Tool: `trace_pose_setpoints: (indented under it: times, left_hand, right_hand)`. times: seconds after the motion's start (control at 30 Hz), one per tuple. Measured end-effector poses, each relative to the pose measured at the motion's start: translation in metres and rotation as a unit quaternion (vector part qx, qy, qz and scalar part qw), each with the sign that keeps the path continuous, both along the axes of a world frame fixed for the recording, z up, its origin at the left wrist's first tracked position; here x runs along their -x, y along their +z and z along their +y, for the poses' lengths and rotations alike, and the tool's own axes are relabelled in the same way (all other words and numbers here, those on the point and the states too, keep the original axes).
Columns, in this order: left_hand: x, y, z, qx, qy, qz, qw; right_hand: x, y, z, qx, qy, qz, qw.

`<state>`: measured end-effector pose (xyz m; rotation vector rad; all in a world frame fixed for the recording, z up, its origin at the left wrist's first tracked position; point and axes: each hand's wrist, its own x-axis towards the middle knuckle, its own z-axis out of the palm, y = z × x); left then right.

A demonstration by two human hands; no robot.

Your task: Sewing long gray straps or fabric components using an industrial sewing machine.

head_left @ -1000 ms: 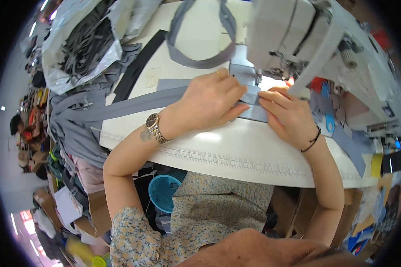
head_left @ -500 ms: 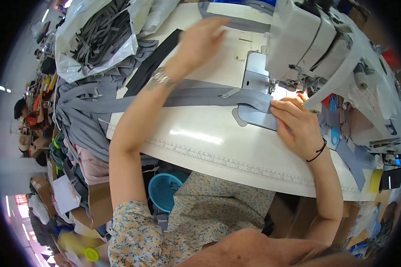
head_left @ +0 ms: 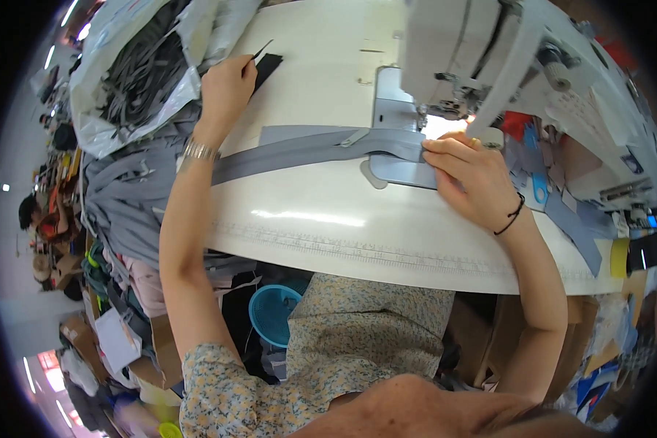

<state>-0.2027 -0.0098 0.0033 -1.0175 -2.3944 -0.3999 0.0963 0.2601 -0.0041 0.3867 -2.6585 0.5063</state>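
Note:
My left hand (head_left: 226,91) is over the black strips (head_left: 269,67), beside the plastic bag. Its fingers are closed, and a thin dark end, apparently a black strip's, sticks out past them. A long grey zipper (head_left: 285,154) with a metal slider (head_left: 354,138) runs across the table to the sewing machine (head_left: 445,66). My right hand (head_left: 473,175) holds the zipper's end beside the needle area, fingertips on top and thumb lower. A wider grey piece (head_left: 274,133) lies partly under the zipper. The metal plate (head_left: 409,174) shows below the zipper.
A white plastic bag (head_left: 84,102) full of grey strips stands at the far left, with heaped grey zippers (head_left: 124,208) below. Blue-handled snips (head_left: 539,187) and grey scraps (head_left: 573,230) lie at right. A blue basket (head_left: 270,314) is under the table edge (head_left: 387,274).
My left hand has moved left and back toward me, from above the table's far part onto the black strips, and closed. My right hand stays on the zipper; the whole view has shifted slightly.

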Motion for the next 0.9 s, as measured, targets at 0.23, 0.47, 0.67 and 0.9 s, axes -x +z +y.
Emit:
trace_pose_setpoints:
  times: [0.23,0.47,0.67,0.9]
  left_hand:
    - [-0.137,-0.002,0.065,0.062,-0.386,0.112,0.913]
    - [-0.155,-0.002,0.072,0.120,-0.354,0.082,0.924]
    - [-0.155,-0.011,0.069,0.069,-0.383,0.041,0.920]
    - [-0.157,-0.011,0.074,0.064,-0.396,0.052,0.914]
  right_hand:
    - [0.000,-0.005,0.002,-0.004,0.002,0.005,1.000]
    - [-0.001,-0.005,0.001,-0.027,0.002,0.015,1.000]
    - [-0.003,-0.008,0.002,-0.018,-0.006,0.014,1.000]
    - [-0.003,-0.010,0.003,-0.025,-0.007,0.005,1.000]
